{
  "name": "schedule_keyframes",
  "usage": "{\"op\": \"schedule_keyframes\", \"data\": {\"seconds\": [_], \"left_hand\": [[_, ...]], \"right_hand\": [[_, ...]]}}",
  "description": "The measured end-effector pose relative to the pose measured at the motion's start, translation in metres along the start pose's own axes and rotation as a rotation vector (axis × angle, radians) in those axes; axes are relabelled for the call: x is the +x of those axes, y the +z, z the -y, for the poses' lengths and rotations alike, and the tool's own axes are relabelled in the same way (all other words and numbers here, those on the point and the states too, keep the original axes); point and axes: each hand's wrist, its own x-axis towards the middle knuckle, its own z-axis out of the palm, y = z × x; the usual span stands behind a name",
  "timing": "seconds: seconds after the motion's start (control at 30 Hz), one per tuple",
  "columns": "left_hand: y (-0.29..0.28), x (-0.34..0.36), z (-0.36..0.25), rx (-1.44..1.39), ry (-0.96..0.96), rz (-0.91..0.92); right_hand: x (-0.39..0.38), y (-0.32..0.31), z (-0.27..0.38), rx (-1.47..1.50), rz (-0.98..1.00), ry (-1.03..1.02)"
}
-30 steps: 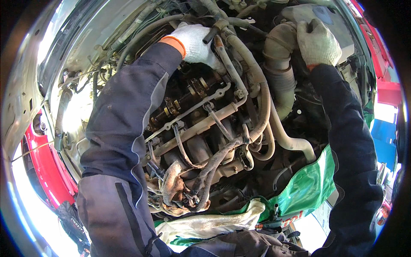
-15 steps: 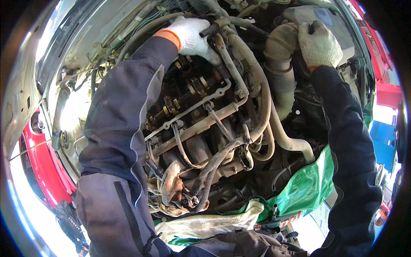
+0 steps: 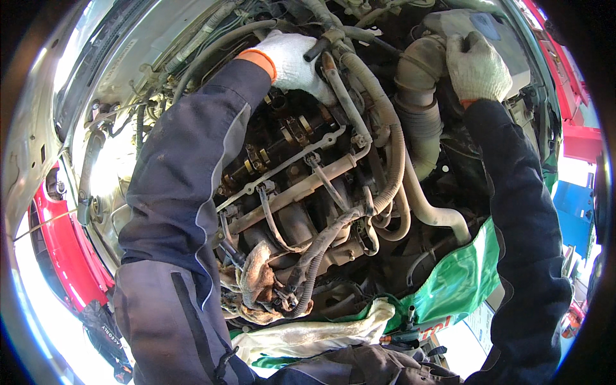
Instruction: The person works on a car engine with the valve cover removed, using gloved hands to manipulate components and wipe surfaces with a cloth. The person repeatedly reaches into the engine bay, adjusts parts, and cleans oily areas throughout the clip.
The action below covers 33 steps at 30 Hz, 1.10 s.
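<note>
My left hand (image 3: 296, 63), in a white knit glove with orange cuff, reaches into the engine beside a black hose stub (image 3: 316, 50); its fingertips are hidden. Below it lie the exposed valve gear (image 3: 292, 131) and a pale metal rail (image 3: 333, 173) with branching lines. My right hand (image 3: 478, 67), similarly gloved, has its fingers curled beside the ribbed intake duct (image 3: 416, 102) and a grey housing (image 3: 516, 64); what they grip is hidden. A corrugated hose (image 3: 394, 138) runs between my hands.
A green fender cover (image 3: 459, 276) and white cloth (image 3: 321, 333) line the near edge. A stained rag (image 3: 256, 276) is bundled among wires at lower middle. Red car panels (image 3: 67, 244) show at left, more red at upper right, and a blue object (image 3: 571, 208) at right.
Over the last second my left hand shifted slightly left and then back right. My right hand stays beside the duct, with only a very slight shift.
</note>
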Motion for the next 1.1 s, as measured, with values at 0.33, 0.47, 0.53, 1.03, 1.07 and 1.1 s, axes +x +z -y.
{"op": "schedule_keyframes", "data": {"seconds": [0.33,0.47,0.53,1.03,1.07,1.1], "left_hand": [[-0.007,0.005,0.019,0.036,-0.109,-0.027],[-0.006,0.008,0.027,0.045,-0.066,-0.145],[-0.006,0.008,0.029,0.023,-0.07,-0.076],[-0.003,0.012,0.025,0.061,0.057,-0.089],[-0.003,0.014,0.027,0.065,0.08,-0.098],[-0.001,0.015,0.027,0.07,0.104,-0.106]], "right_hand": [[-0.003,-0.004,0.004,-0.02,0.011,0.029],[-0.002,-0.004,0.004,-0.012,-0.006,0.008],[-0.002,-0.003,0.004,-0.001,-0.021,-0.006],[-0.002,-0.001,0.002,-0.002,-0.014,-0.005],[-0.001,-0.001,0.002,-0.004,-0.007,-0.001],[-0.001,-0.001,0.002,-0.008,0.0,0.003]]}}
